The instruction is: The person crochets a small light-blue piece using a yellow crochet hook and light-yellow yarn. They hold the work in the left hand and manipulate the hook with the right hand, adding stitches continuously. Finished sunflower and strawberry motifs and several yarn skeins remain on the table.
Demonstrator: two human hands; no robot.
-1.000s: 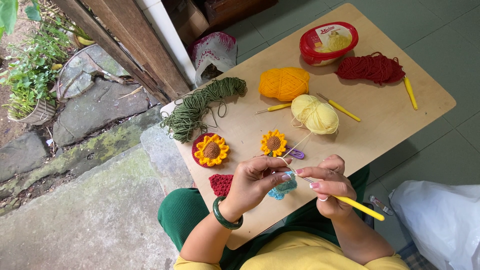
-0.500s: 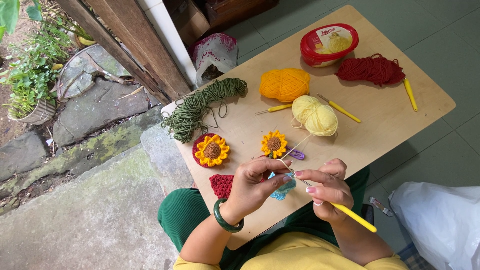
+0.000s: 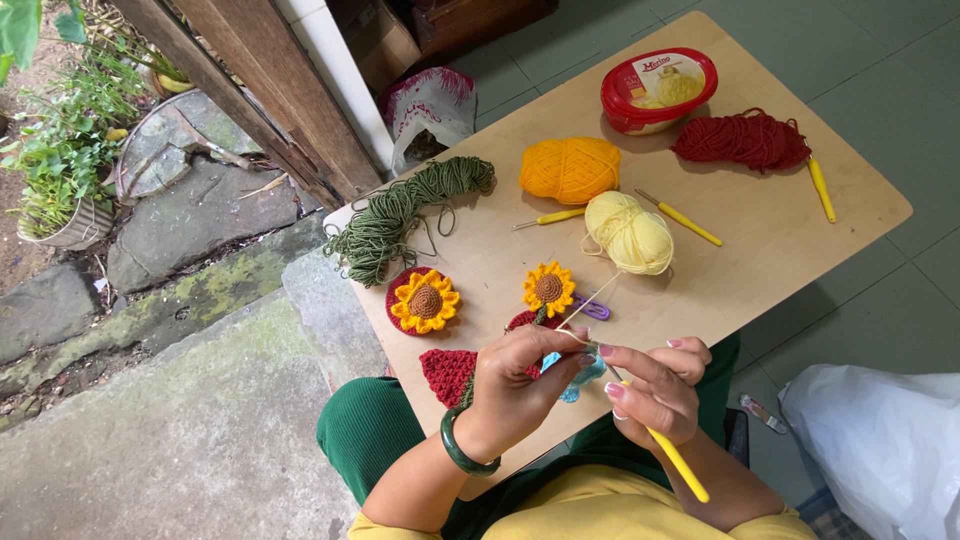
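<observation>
Yarn in green sprawls at the tabletop's far left, with two crocheted sunflowers nearer me. At the near edge my left hand has its fingers pinched together on a small blue crochet piece, fed by a strand from the pale yellow ball. Just right, my right hand has fingers clamped on a yellow crochet hook.

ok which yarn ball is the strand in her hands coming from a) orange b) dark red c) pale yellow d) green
c: a thin pale strand runs from the pale yellow yarn ball down across the table to the left hand and right hand, which holds a yellow-handled crochet hook.
</observation>
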